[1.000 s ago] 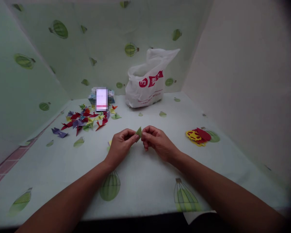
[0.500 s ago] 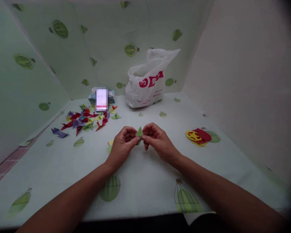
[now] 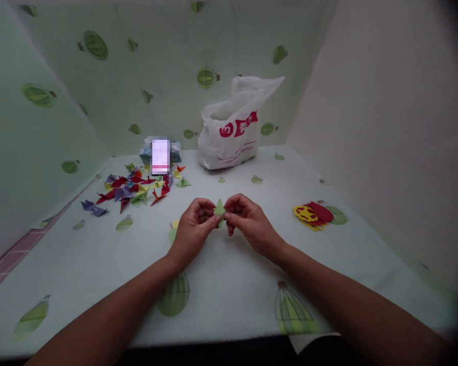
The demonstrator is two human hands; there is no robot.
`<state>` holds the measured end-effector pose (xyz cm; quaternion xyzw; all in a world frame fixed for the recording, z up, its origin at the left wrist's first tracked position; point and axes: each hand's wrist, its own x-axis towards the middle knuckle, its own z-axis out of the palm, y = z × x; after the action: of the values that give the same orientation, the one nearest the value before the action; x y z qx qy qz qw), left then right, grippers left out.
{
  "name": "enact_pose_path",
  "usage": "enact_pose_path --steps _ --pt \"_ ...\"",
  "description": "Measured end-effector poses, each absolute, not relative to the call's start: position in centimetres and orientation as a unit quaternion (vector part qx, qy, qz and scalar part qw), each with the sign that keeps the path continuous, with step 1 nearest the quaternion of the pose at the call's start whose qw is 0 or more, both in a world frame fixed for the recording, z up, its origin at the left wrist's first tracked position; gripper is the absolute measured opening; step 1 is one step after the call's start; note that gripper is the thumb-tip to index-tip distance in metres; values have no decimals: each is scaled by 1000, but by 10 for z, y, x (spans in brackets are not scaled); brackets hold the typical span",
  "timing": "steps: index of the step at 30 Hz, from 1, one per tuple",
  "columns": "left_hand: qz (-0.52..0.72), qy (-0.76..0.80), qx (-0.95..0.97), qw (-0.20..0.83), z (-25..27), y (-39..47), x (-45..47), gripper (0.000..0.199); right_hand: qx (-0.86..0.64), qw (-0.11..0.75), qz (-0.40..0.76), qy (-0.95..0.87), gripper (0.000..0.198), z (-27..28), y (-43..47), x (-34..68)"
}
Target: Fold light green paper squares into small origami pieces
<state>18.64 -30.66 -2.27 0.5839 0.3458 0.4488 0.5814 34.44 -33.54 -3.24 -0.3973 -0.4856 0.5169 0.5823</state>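
Observation:
A small light-green piece of folded origami paper (image 3: pixel 219 207) is pinched between both hands above the middle of the table. My left hand (image 3: pixel 196 221) grips its left side between thumb and fingers. From the right, my right hand (image 3: pixel 250 218) holds the opposite edge in the same kind of pinch. Its pointed tip faces up and away from me. Partly hidden behind my left hand, green and yellow paper sheets (image 3: pixel 172 235) lie on the table.
A heap of colourful folded paper cranes (image 3: pixel 132 188) lies at the back left, before a phone (image 3: pixel 161 156) leaning on a box (image 3: pixel 176 151). Behind stands a white plastic bag (image 3: pixel 229 134). Yellow and red paper cutouts (image 3: pixel 313 215) rest at the right on the patterned tablecloth (image 3: pixel 229 295).
The folded green paper's shape differs slightly, its upper point now looking narrower with more of its face showing. Both hands stay almost in place.

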Motion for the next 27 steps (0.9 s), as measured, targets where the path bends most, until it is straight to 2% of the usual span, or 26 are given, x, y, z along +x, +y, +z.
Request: enact_pose_path --steps 13,22,27 --pt "448 333 573 600 -27 -305 184 22 -386 552 608 -421 22 -30 -337 346" --pt "419 347 608 578 -22 -307 184 17 -410 547 552 -478 18 -29 -337 345" --pt "390 359 634 563 -25 -305 184 17 -455 537 474 -530 16 -24 -340 345"
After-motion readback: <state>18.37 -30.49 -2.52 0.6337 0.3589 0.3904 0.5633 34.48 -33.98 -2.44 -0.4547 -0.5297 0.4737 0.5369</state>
